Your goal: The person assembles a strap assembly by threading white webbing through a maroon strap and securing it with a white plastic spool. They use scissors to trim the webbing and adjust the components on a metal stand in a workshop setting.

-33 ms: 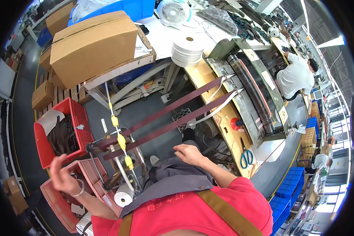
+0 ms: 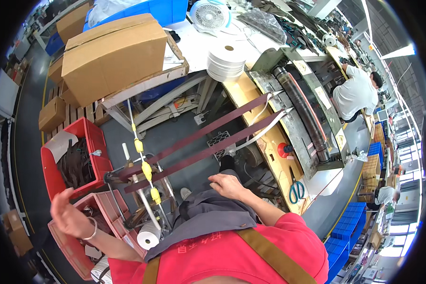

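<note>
Key geometry: 2 maroon straps are running approx. parallel, long axis going lower L to upper R, ahead of the wearer, i.e. upper strap (image 2: 222,121) and lower strap (image 2: 213,149). Far ends are meeting the roller machine (image 2: 303,113) on the R; near ends are sitting at the rod w/ yellow fittings (image 2: 147,171) on the L. R hand (image 2: 229,186) is looking nearer: it's hovering or resting over the grey apron (image 2: 213,203) (can't tell which), w/ the lower strap lying just fwd of it, gap showing, no contact. R fingers are pointing L, loosely bent and close together, palm side hidden, so can't tell if they're pinching anything. L hand (image 2: 71,215) is hanging off to the L, over the pink crate (image 2: 71,258) and near the red bin (image 2: 52,175); it's blurring a bit, fingers extending upward, looking unclenched, nothing visibly in it. From L hand, strap near ends are lying to the R and slightly fwd, well apart. Neither hand is touching a strap. White strips (image 2: 265,128) are trailing below the straps' far ends. Teal-handled scissors (image 2: 297,190) are lying on the wooden tabletop (image 2: 274,163), R of R hand, not being held.
</note>
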Tool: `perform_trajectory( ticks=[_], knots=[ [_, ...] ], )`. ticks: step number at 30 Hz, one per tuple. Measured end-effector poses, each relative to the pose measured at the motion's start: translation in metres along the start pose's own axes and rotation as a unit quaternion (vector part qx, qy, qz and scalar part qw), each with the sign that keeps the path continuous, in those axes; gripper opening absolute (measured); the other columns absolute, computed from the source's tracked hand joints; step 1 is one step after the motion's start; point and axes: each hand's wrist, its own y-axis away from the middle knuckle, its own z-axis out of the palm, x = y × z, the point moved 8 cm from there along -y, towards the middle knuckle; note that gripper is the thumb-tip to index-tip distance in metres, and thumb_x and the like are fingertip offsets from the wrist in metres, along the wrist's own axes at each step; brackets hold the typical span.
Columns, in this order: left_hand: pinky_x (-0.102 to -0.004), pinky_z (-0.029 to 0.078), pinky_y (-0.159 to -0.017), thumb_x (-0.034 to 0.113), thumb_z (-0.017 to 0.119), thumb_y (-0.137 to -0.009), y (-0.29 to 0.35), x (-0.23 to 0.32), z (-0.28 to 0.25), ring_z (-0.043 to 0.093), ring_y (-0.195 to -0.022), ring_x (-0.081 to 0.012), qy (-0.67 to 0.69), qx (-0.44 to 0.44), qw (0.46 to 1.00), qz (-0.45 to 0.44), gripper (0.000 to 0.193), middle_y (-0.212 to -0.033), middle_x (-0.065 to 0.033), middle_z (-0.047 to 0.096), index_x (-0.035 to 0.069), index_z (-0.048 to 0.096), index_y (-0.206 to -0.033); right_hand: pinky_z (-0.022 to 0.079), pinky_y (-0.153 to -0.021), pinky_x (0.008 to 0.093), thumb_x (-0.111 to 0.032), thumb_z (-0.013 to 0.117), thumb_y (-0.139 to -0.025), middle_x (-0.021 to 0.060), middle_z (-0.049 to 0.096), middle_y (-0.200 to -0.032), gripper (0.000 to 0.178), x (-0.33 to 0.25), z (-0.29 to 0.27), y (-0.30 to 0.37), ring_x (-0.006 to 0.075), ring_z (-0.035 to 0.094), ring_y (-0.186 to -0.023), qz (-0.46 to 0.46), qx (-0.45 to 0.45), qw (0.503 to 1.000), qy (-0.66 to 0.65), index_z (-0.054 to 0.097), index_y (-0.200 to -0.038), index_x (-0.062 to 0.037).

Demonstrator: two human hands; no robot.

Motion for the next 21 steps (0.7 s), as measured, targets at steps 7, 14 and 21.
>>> perform_trajectory(
  ticks=[7,14,21],
  knots=[
    [-0.0368,0.032,-0.074,0.042,0.046,-0.083,-0.027,-0.003,0.017,0.044,-0.081,-0.0214,0.372,-0.108,0.922,-0.025,0.053,-0.093,-0.0100,0.055,0.000,0.044,-0.116,0.044,-0.078,0.0395,-0.022,0.050,-0.080,0.0144,0.058,-0.097,0.029,-0.005,-0.003,-0.011,0.0295,0.055,-0.091,-0.028,0.007,0.999,0.037,0.055,-0.102,-0.0042],
    [-0.0367,0.042,-0.075,0.029,0.051,-0.083,0.004,-0.024,0.049,0.054,-0.084,-0.0239,0.318,-0.144,0.932,-0.101,0.045,-0.091,-0.0167,0.058,-0.004,0.046,-0.112,0.044,-0.078,0.0391,-0.023,0.050,-0.080,0.0143,0.058,-0.095,0.029,-0.010,-0.006,-0.009,0.0293,0.055,-0.091,-0.036,0.009,0.999,0.039,0.054,-0.103,-0.0044],
    [-0.0348,0.046,-0.077,0.017,0.052,-0.082,0.035,-0.049,0.032,0.057,-0.085,-0.0234,0.258,-0.078,0.944,-0.192,0.037,-0.090,-0.0170,0.059,-0.007,0.047,-0.109,0.046,-0.074,0.0370,-0.022,0.054,-0.078,0.0135,0.060,-0.093,0.029,-0.022,-0.023,-0.024,0.0293,0.058,-0.085,-0.075,0.042,0.996,0.038,0.057,-0.099,-0.0034]
  ],
)
